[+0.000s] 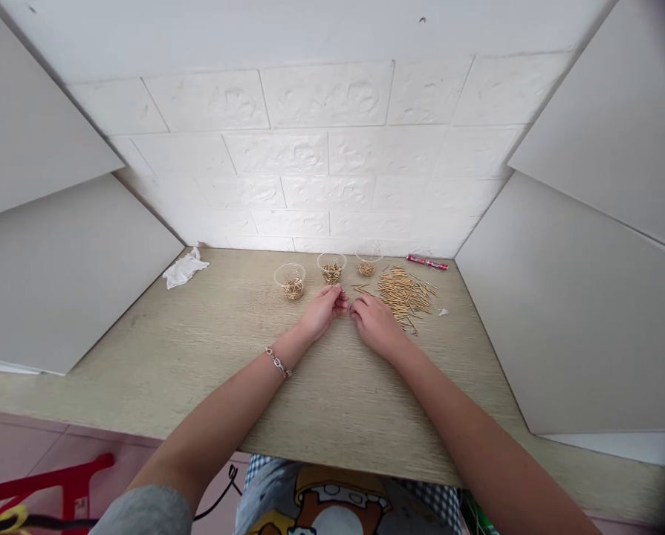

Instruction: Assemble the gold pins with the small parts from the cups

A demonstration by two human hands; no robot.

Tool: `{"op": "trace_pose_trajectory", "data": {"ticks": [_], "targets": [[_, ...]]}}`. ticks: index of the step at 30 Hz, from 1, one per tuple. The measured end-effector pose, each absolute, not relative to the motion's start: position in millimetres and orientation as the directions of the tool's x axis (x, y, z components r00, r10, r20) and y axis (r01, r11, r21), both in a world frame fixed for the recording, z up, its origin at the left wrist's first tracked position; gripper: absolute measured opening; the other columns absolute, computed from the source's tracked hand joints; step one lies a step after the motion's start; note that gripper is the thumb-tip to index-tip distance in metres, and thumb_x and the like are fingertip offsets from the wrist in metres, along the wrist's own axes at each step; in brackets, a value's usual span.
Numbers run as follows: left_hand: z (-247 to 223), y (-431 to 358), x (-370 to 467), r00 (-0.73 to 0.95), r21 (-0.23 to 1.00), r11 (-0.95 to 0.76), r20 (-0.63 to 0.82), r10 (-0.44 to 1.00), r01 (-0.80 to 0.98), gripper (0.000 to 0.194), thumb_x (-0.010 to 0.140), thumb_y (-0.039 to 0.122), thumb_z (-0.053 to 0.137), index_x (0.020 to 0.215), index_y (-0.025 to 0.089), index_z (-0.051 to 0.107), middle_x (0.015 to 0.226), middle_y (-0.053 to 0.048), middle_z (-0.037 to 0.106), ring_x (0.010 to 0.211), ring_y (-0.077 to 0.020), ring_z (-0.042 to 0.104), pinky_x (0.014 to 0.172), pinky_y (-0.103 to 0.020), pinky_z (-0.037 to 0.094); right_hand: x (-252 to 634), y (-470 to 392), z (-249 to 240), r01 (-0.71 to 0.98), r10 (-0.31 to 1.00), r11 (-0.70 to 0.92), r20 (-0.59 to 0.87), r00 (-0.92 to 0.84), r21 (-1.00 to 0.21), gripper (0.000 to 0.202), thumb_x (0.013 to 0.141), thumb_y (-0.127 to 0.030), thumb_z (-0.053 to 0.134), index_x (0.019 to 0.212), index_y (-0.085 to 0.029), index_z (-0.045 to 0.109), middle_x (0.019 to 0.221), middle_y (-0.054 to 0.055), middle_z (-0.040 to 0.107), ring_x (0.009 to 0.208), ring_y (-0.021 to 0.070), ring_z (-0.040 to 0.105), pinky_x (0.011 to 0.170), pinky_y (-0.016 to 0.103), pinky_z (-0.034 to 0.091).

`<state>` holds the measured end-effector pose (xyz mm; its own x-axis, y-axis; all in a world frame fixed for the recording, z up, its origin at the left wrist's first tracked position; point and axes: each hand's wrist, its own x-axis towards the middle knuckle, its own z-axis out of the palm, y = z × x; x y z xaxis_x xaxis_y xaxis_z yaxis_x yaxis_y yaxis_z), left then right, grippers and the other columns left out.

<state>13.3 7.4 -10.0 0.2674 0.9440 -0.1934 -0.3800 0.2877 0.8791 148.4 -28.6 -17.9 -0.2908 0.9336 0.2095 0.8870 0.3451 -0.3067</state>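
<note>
My left hand [322, 310] is closed, thumb and fingers pinched together just in front of the middle clear cup [332, 270]; what it grips is too small to make out. Close beside it, my right hand [375, 324] has its fingers curled down near the table, and whatever they hold is hidden. A loose heap of thin gold-coloured sticks [404, 294] lies right behind and beside the right hand, with a few separate sticks [361, 287] at its left. Small gold pieces fill the bottom of the left clear cup [290, 282], the middle cup and the right clear cup [367, 264].
A crumpled white tissue [185, 268] lies at the table's back left. At the back right is a thin red packet [427, 262], and a small white scrap [443, 312] is beside the heap. White panels [76, 275] flank the wooden table [332, 401] before a white brick-pattern wall [332, 163].
</note>
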Motion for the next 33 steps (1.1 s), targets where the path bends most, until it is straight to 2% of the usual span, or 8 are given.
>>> {"op": "trace_pose_trajectory", "data": {"ticks": [8, 12, 16, 19, 24, 29, 33], "targets": [[-9.7, 9.7, 12.5, 0.204, 0.851, 0.291, -0.221, 0.954, -0.437, 0.019, 0.08, 0.026, 0.054, 0.067, 0.012, 0.052, 0.063, 0.0, 0.055, 0.051, -0.0053, 0.05, 0.053, -0.019, 0.042, 156.0, -20.5, -22.5, 0.802, 0.932, 0.353, 0.26, -0.253, -0.481, 0.02, 0.085, -0.014, 0.043, 0.083, -0.016, 0.064, 0.089, 0.007, 0.061, 0.087, 0.0176, 0.053, 0.081, 0.03, 0.039], [-8.5, 8.9, 12.6, 0.196, 0.852, 0.289, -0.224, 0.955, -0.437, 0.019, 0.079, 0.026, 0.055, 0.067, 0.012, 0.052, 0.062, 0.0, 0.054, 0.05, -0.0056, 0.049, 0.052, -0.02, 0.041, 161.4, -17.5, -21.2, 0.761, 0.943, 0.313, 0.283, -0.176, -0.568, 0.021, 0.082, -0.01, 0.044, 0.082, -0.015, 0.064, 0.086, 0.007, 0.062, 0.083, 0.0163, 0.055, 0.078, 0.029, 0.041], [-7.0, 8.1, 12.6, 0.167, 0.851, 0.277, -0.225, 0.96, -0.445, 0.019, 0.079, 0.027, 0.056, 0.067, 0.013, 0.052, 0.061, 0.001, 0.054, 0.049, -0.0049, 0.047, 0.05, -0.019, 0.038, 165.1, -18.2, -20.0, 0.728, 0.951, 0.281, 0.285, -0.123, -0.625, 0.02, 0.082, -0.013, 0.046, 0.087, -0.016, 0.066, 0.088, 0.006, 0.063, 0.082, 0.0156, 0.056, 0.077, 0.029, 0.042], [-6.6, 7.3, 12.8, 0.147, 0.852, 0.258, -0.214, 0.966, -0.456, 0.02, 0.078, 0.027, 0.056, 0.065, 0.013, 0.051, 0.06, 0.001, 0.053, 0.048, -0.0045, 0.045, 0.049, -0.018, 0.036, 162.3, -22.3, -20.4, 0.724, 0.942, 0.332, 0.257, -0.216, -0.605, 0.021, 0.08, -0.02, 0.054, 0.096, -0.019, 0.067, 0.095, 0.006, 0.061, 0.087, 0.0159, 0.055, 0.079, 0.03, 0.042], [-7.7, 6.9, 13.5, 0.135, 0.853, 0.241, -0.201, 0.97, -0.463, 0.02, 0.076, 0.028, 0.058, 0.065, 0.014, 0.05, 0.06, 0.002, 0.053, 0.048, -0.0053, 0.045, 0.051, -0.02, 0.036, 152.7, -28.4, -22.9, 0.797, 0.91, 0.412, 0.252, -0.33, -0.443, 0.021, 0.079, -0.027, 0.058, 0.098, -0.025, 0.068, 0.1, 0.005, 0.059, 0.097, 0.0194, 0.051, 0.087, 0.036, 0.039], [-9.0, 8.0, 12.2, 0.245, 0.858, 0.295, -0.206, 0.948, -0.421, 0.018, 0.078, 0.025, 0.056, 0.066, 0.012, 0.051, 0.061, 0.0, 0.055, 0.05, -0.006, 0.048, 0.053, -0.021, 0.038, 150.8, -26.3, -24.3, 0.785, 0.91, 0.409, 0.266, -0.317, -0.466, 0.013, 0.081, -0.022, 0.057, 0.083, -0.022, 0.07, 0.092, 0.003, 0.062, 0.09, 0.0173, 0.053, 0.083, 0.032, 0.04], [-10.4, 8.7, 11.0, 0.335, 0.862, 0.319, -0.189, 0.923, -0.393, 0.016, 0.078, 0.024, 0.055, 0.067, 0.012, 0.052, 0.063, 0.0, 0.055, 0.051, -0.0068, 0.05, 0.054, -0.021, 0.039, 147.8, -25.9, -23.4, 0.808, 0.916, 0.394, 0.259, -0.307, -0.437, 0.013, 0.082, -0.019, 0.054, 0.083, -0.018, 0.067, 0.091, 0.004, 0.063, 0.089, 0.0172, 0.053, 0.084, 0.031, 0.04]]}}
